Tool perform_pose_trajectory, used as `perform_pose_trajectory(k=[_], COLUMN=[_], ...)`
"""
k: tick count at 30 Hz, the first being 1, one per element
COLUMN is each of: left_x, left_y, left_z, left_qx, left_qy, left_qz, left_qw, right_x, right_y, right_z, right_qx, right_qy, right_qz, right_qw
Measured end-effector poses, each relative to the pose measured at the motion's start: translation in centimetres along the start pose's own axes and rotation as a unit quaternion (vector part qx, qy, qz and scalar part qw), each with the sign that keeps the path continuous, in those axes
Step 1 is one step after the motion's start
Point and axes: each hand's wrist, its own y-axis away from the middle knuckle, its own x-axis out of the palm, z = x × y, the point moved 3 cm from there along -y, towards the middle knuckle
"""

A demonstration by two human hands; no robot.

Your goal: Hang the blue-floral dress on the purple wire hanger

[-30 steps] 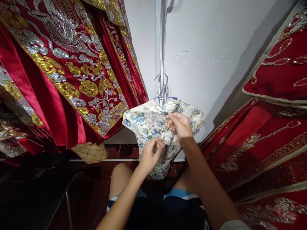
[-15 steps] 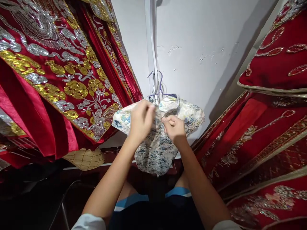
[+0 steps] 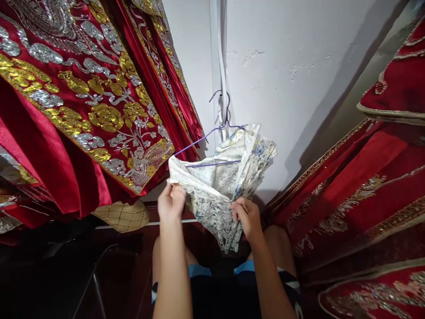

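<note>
A white garment with a blue and grey floral pattern hangs on a purple wire hanger in front of me. Its neckline gapes, and the hanger's left arm and bottom bar show bare inside it. My left hand is closed on the garment's left shoulder edge, just under the hanger's left end. Lower and to the right, my right hand pinches the front edge near the bottom of the neck opening. The garment's far right side slopes down past the hanger's right arm.
The hanger hooks onto a white strap against a white wall with chipped paint. A red robe with gold and silver embroidery hangs at left, and more red embroidered garments at right. A dark chair-like frame stands lower left.
My left hand has moved left and down to the garment's shoulder edge. My right hand has gone lower. The neckline now gapes, baring part of the hanger, and the view has shifted slightly.
</note>
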Motion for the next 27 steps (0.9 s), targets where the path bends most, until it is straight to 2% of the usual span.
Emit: perform_pose_trajectory(k=[2,5,7,9,13,17,20,21,23,25,27], left_x=[-1.2,-1.8,-1.8,-1.5,0.4,2.4,3.5,3.8,4.0,3.8,2.9], left_y=[2.1,4.9,6.2,7.0,8.1,10.1,12.0,12.5,13.0,12.9,12.3], left_z=[3.2,6.7,8.0,8.5,7.9,8.2,9.1,9.4,9.5,9.4,9.6], left_qx=[-0.066,-0.088,-0.081,-0.083,-0.095,-0.103,-0.081,-0.070,-0.032,0.008,0.012], left_qy=[0.040,0.002,-0.053,-0.084,-0.097,-0.181,-0.275,-0.311,-0.378,-0.415,-0.417], left_qz=[-0.076,-0.078,-0.054,-0.025,0.105,0.240,0.321,0.341,0.355,0.354,0.371], left_qw=[0.994,0.993,0.994,0.993,0.985,0.948,0.903,0.885,0.855,0.838,0.830], right_x=[-0.5,-1.3,-1.9,-2.3,-3.3,-4.0,-3.4,-3.3,-3.3,-3.5,-3.6], right_y=[0.2,0.5,0.8,1.0,1.5,1.5,1.6,1.7,2.0,2.3,2.7], right_z=[-0.4,-0.5,-0.4,-0.7,-1.8,-1.3,-0.1,0.2,0.4,0.2,0.1], right_qx=[0.015,0.029,0.044,0.074,0.135,0.077,0.056,0.065,0.112,0.174,0.230], right_qy=[-0.029,-0.021,0.032,0.097,0.179,0.212,0.156,0.130,0.089,0.035,-0.048], right_qz=[-0.006,0.033,0.075,0.126,0.201,0.166,0.192,0.193,0.146,0.069,0.029], right_qw=[0.999,0.999,0.996,0.984,0.954,0.960,0.967,0.970,0.979,0.982,0.972])
